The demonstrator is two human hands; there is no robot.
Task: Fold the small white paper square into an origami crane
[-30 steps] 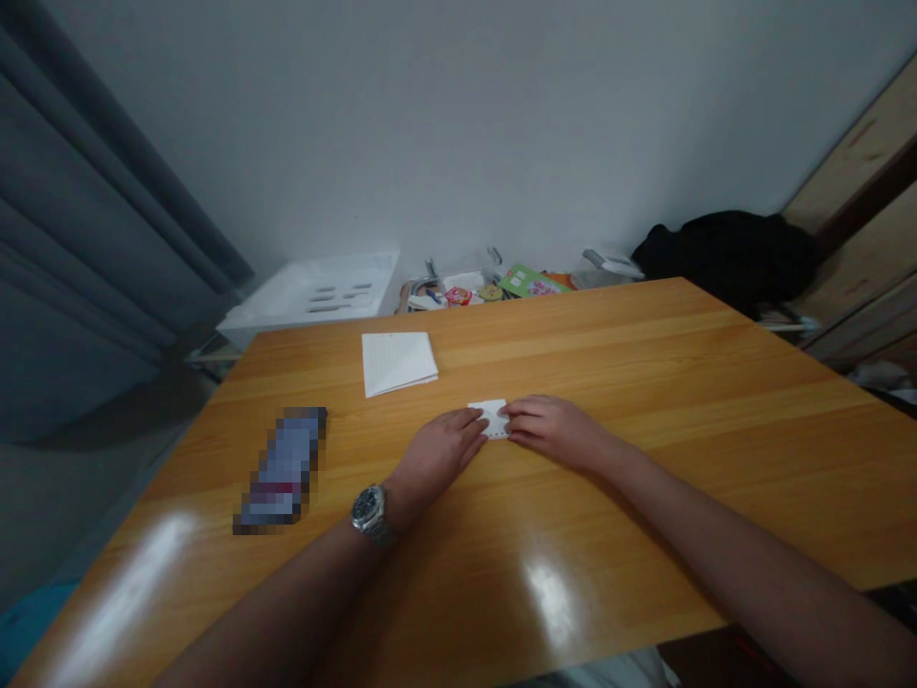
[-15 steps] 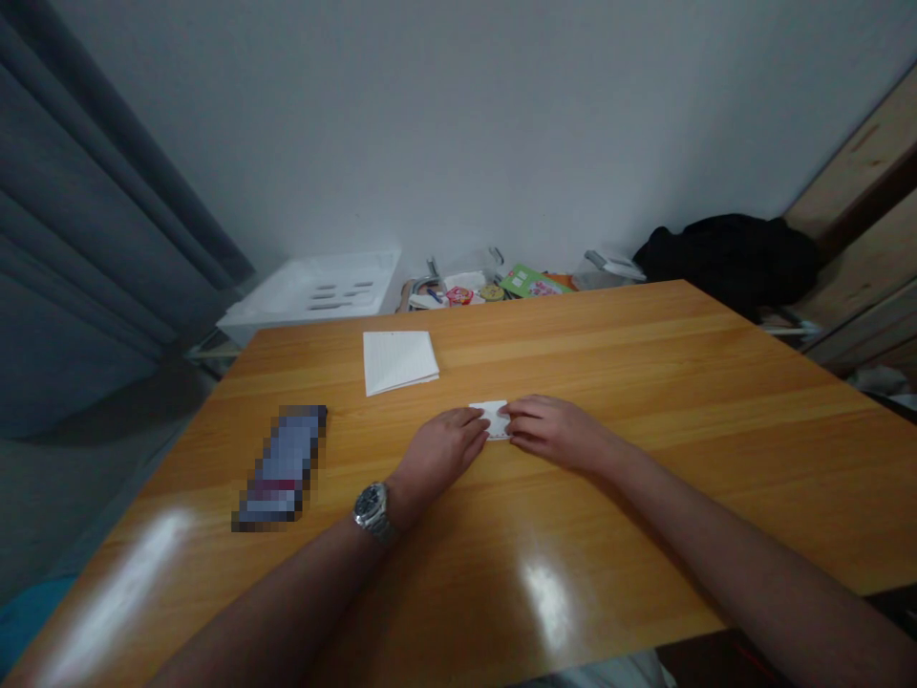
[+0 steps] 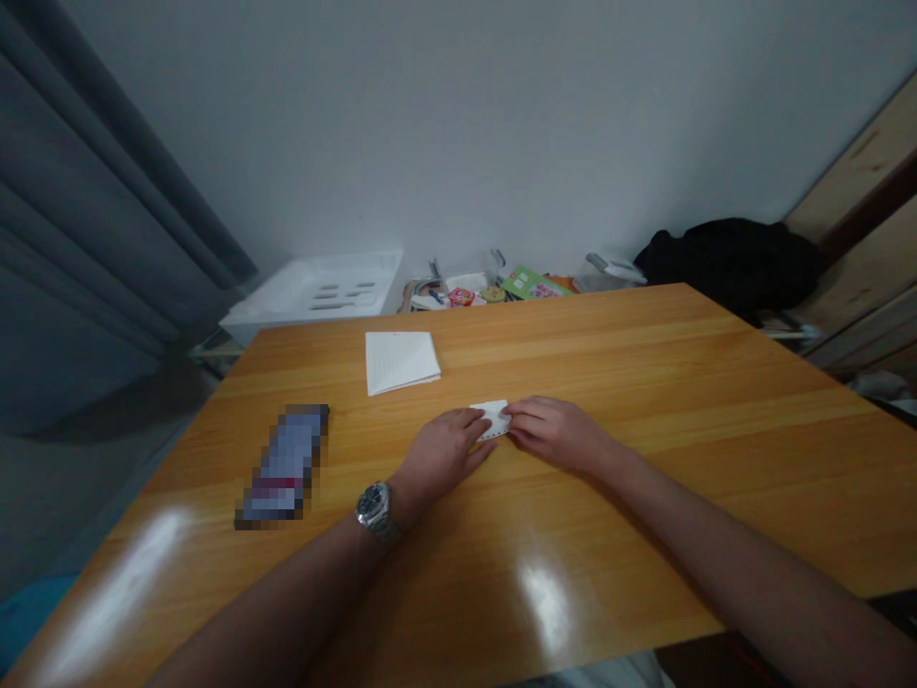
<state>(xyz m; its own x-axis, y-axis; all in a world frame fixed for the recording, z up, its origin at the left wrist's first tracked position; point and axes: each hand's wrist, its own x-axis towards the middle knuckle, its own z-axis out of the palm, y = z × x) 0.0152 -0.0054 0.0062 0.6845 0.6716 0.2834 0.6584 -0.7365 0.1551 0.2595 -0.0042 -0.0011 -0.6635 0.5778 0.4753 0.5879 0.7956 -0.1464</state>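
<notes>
A small white folded paper slip (image 3: 493,419) lay flat on the glossy orange wooden table (image 3: 645,382), straight ahead of me, its long side running left to right. My left hand (image 3: 444,451) and right hand (image 3: 555,435) pressed curled fingertips on opposite ends, equally near; any pinch was hidden.

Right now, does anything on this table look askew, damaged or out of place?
Nothing stands out. The left hand and right hand touch a small white paper lying flat on the table; a larger folded sheet lies apart farther back, with no visible tears.
</notes>
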